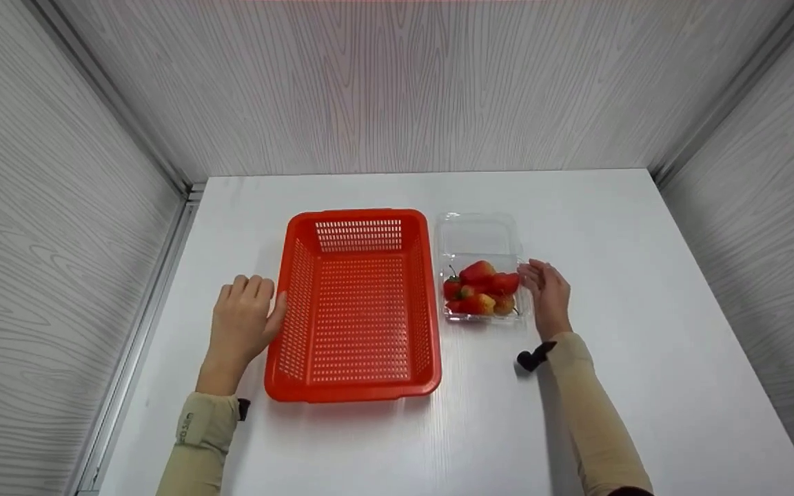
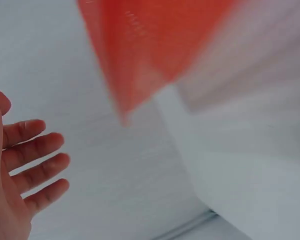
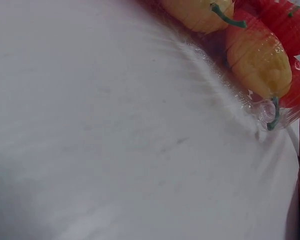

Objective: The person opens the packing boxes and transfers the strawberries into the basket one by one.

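Observation:
A red plastic basket [image 1: 355, 394] with slotted walls stands on the white table. My left hand [image 1: 242, 320] hovers at its left side, thumb close to the rim; whether it touches cannot be made out. In the left wrist view those fingers [image 2: 37, 147] are spread apart and hold nothing. Right of the basket lies a clear plastic box [image 1: 477, 234], its lid folded back. Inside are several red and yellow fruits [image 1: 477, 303] with green stems, seen closer as a yellow-red fruit [image 3: 260, 57] through the wall. My right hand [image 1: 548, 293] is at the box's right edge, fingers relaxed, perhaps touching it.
Grey wood-grain panels [image 1: 397, 89] enclose the table [image 1: 480, 427] at the back and both sides. A small black object [image 1: 528, 359] sticks out from the right cuff, with its shadow on the tabletop.

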Available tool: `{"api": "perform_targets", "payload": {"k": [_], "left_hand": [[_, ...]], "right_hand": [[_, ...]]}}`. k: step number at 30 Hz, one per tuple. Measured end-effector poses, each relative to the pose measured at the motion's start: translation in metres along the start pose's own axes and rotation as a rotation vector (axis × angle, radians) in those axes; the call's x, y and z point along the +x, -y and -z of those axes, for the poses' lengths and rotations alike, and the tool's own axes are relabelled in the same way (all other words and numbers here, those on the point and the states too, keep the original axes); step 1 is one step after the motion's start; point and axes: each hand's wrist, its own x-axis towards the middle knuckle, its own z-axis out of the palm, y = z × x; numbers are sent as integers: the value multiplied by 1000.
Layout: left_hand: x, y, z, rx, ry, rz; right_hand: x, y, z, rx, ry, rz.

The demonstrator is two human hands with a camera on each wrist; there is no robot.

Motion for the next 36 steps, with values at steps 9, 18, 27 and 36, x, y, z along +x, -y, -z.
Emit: {"api": "perform_targets", "payload": {"k": [9,18,27,36], "left_hand": [[-9,13,-27,-84,350,230],[-12,18,-39,-140,473,257],[-14,25,-39,-106,453,207],[-9,28,-42,-93,486,206]], "right_hand": [[-2,3,3,-24,1,0],[0,2,5,-42,2,4],[-1,1,3,-50,12,32],[-2,1,2,-44,3,4]]}}
